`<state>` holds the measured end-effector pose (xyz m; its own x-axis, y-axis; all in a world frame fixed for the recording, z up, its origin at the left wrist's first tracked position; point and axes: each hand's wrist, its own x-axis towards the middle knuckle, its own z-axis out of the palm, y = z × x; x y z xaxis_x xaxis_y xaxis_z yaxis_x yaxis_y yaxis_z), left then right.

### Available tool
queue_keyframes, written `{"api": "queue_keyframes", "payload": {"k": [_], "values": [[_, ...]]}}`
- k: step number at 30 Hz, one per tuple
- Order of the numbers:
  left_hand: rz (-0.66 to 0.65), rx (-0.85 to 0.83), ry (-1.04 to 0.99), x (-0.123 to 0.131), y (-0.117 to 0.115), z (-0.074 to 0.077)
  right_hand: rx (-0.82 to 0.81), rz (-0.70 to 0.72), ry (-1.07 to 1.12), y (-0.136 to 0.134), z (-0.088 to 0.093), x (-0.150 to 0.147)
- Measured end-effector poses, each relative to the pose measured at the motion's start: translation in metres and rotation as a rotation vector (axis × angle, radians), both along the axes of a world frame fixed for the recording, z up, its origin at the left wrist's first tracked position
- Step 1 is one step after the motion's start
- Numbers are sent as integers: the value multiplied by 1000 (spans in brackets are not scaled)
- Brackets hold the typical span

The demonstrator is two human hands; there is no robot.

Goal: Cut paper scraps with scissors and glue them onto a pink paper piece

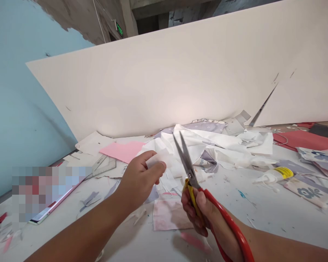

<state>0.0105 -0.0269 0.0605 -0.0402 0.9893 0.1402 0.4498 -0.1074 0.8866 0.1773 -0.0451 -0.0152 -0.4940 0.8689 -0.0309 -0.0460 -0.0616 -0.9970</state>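
Observation:
My left hand [140, 180] is closed in a pinch on a small piece of white paper [160, 159], held above the table. My right hand [199, 213] grips a pair of scissors [190, 173] with red and yellow handles. Their metal blades are slightly apart and point up and away, just right of the white paper. Below both hands a pale pink square of paper [169, 214] lies flat on the white table [262, 214].
A heap of white and patterned paper scraps [221, 145] lies behind the hands. A pink sheet [123, 151], a clear ruler [101, 169], a glue bottle with a yellow label [275, 174] and red sheets [303, 138] lie around. A large white board [166, 80] leans at the back.

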Motion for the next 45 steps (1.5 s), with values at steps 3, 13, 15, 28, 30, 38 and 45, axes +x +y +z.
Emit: {"api": "queue_keyframes", "payload": {"k": [3,13,15,28,30,38,45], "values": [[-204,-141,50,0,2,-10,-21,-56,77,5,4,1],[-430,-377,-32,0,11,-41,112,-157,-176,21,1,6],[-390,-342,-109,1,14,-46,120,-176,-200,21,1,6],[-297,-230,-300,2,17,-62,102,-266,-262,30,2,10],[-298,-230,-308,3,15,-64,115,-262,-284,30,3,9],[-148,-238,-432,9,9,-75,148,-257,-342,31,3,6],[-227,-65,-244,4,5,-78,136,-293,-308,32,2,10]]}}
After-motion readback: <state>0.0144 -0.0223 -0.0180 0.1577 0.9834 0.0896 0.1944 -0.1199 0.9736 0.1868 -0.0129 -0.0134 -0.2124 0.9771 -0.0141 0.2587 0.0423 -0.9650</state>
